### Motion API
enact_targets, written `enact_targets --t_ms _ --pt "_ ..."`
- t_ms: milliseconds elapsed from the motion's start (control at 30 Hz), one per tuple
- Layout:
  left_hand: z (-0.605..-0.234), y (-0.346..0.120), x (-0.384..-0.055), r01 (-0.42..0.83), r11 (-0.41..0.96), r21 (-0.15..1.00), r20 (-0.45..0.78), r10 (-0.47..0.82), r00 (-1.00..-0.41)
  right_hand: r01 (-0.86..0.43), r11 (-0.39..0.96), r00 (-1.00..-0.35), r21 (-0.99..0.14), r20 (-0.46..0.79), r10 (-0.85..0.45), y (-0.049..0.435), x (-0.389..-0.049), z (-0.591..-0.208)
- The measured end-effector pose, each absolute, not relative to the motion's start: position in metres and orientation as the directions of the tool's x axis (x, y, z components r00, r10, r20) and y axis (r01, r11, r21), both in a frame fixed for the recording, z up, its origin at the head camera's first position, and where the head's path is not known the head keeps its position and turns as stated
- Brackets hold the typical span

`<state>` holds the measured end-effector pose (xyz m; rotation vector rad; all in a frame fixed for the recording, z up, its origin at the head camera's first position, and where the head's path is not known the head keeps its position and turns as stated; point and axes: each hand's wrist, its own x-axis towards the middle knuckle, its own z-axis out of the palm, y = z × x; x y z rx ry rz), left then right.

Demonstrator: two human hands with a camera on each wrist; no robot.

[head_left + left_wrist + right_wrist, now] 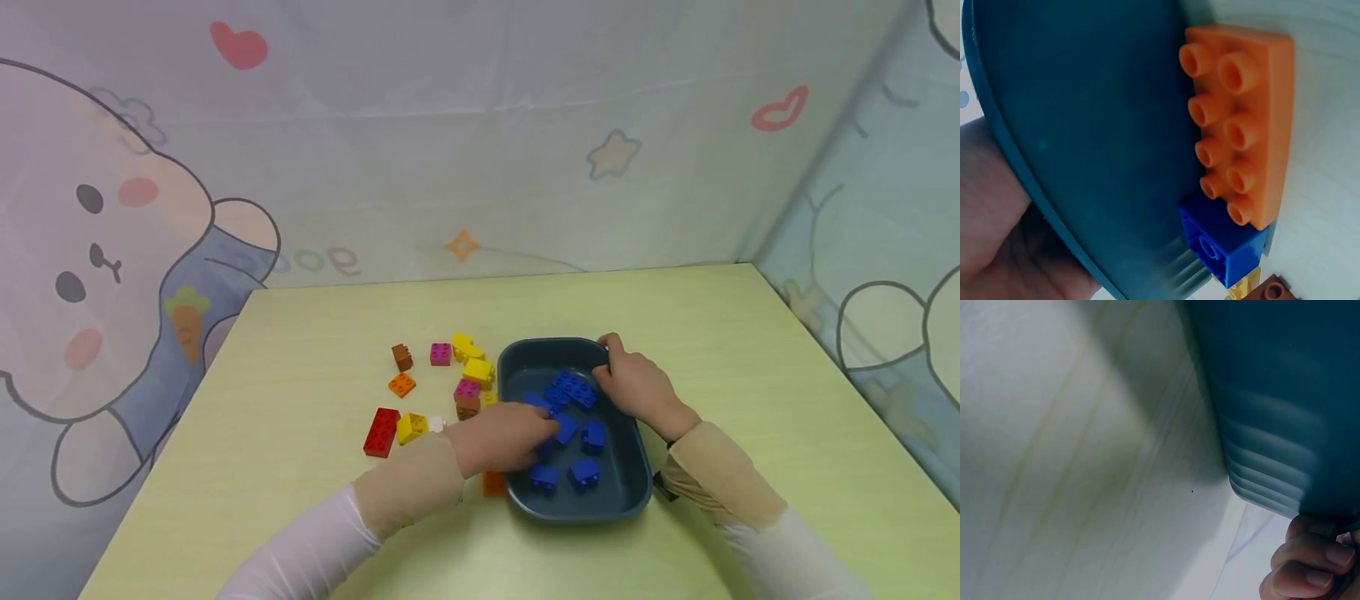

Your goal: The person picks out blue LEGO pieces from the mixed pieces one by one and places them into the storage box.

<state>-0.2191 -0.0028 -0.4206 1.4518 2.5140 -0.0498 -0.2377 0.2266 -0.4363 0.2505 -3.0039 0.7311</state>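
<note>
A dark blue-grey plastic bin (pixel 621 454) holds several blue toy building bricks (pixel 584 473). My right hand (pixel 636 382) grips its far right corner; in the right wrist view, the curled fingers (pixel 1310 556) show at the rim. Reaching over the left wall, my left hand (pixel 504 437) has its fingertips down among the blue bricks. Whether it pinches one, I cannot tell. In the left wrist view, an orange eight-stud brick (pixel 1241 125) and one blue brick (pixel 1225 240) lie outside, along the bin's wall.
Left of the bin are several loose bricks, including a red brick (pixel 382 432), a yellow brick (pixel 412 427), a magenta brick (pixel 440 354), a small orange brick (pixel 402 384) and a brown brick (pixel 402 357). A printed cloth (pixel 420 167) hangs behind the pale table (pixel 315 517).
</note>
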Motion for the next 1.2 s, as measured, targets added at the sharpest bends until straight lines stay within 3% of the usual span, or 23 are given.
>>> enact_targets --t_ms 467,767,1200 --pt "-0.42 -0.004 -0.216 0.85 0.519 0.096 -0.236 0.841 -0.487 -0.156 0.879 -0.988 -0.451 0.055 -0.148 0.224 -0.236 -0.435" --pt "-0.401 -0.01 -0.215 0.854 0.496 0.16 -0.194 0.864 -0.466 -0.149 0.888 -0.989 -0.436 0.045 -0.144 0.224 -0.238 -0.436" --pt "-0.353 -0.038 -0.225 0.791 0.577 0.203 -0.11 0.817 -0.567 -0.162 0.878 -0.987 -0.451 0.06 -0.152 0.225 -0.236 -0.433"
